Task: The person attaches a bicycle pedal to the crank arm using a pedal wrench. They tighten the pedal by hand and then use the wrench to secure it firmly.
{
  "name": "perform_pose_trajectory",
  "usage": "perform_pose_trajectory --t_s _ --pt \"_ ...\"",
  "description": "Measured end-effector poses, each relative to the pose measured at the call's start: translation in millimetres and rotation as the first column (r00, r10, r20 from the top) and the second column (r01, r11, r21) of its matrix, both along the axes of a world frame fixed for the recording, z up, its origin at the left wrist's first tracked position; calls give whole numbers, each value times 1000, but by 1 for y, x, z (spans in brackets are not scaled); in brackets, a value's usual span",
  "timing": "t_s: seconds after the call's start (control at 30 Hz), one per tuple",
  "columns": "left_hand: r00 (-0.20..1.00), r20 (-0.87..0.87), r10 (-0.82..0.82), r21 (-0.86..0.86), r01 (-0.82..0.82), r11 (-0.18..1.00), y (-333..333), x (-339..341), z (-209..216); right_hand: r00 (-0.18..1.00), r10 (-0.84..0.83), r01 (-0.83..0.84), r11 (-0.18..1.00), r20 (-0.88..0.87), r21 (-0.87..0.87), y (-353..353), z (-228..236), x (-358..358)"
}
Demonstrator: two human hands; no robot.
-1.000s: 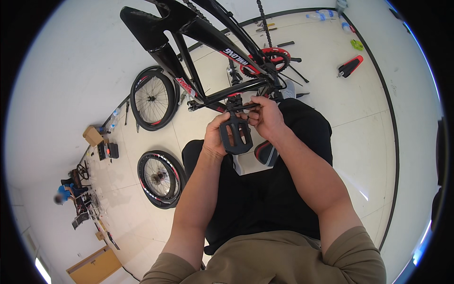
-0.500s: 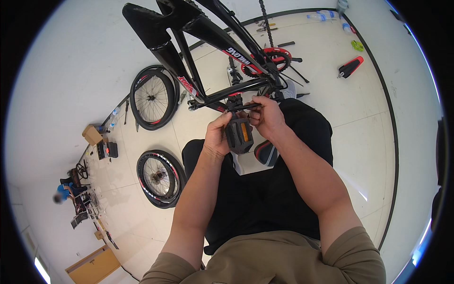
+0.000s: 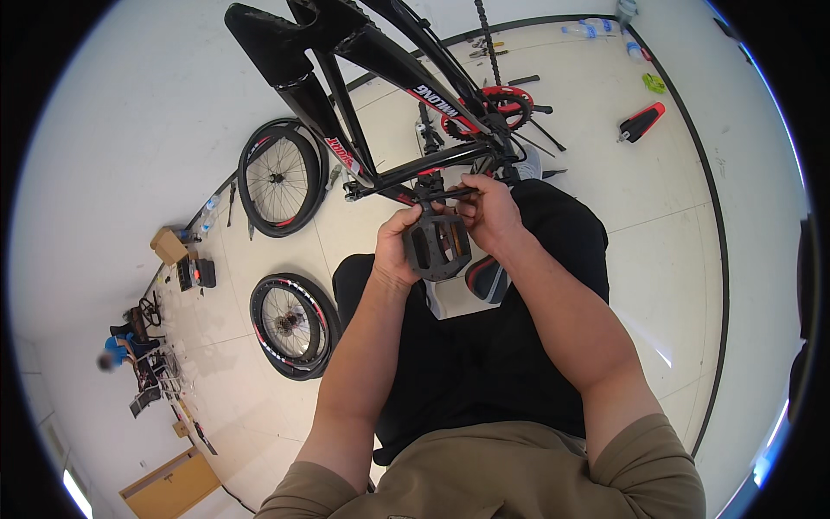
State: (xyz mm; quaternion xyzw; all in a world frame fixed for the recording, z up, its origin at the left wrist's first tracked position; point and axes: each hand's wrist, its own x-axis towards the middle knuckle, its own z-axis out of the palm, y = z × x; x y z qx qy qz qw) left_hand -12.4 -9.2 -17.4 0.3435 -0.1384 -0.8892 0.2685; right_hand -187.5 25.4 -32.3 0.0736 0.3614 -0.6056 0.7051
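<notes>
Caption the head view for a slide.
Left hand at a black pedal, right hand on its crank arm, beside a bicycle frame; two wheels at left.

Clear plastic bottles (image 3: 586, 31) lie at the upper right of the pale tiled floor (image 3: 657, 277), near a small yellow-green item (image 3: 654, 83), while on the left a cardboard box (image 3: 169, 247) stands near a dark case (image 3: 205, 273), and farther off a person in a blue top (image 3: 118, 349) appears beside a dark chair (image 3: 147, 400).
</notes>
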Motion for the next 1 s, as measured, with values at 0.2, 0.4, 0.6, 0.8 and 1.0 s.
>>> perform_pose_trajectory --t_s 0.2,0.4,0.6,0.8,1.0 --pt "999 14 -31 -17 31 999 -3 0 -3 1000 -3 3 1000 18 0 -1 -6 -1" --pt "999 47 -20 -44 22 999 0 -1 -1 1000 -3 2 1000 19 7 -1 -5 0" --pt "1000 -5 -8 -10 8 1000 1 -3 -1 1000 2 -1 1000 14 -18 -1 -5 0" --pt "999 -36 -11 -22 10 1000 -1 2 -7 1000 -14 14 1000 13 -5 -1 -1 0" --pt "997 -75 -33 8 34 999 -3 1 -6 999 -26 27 999 45 -18 0 -2 0"
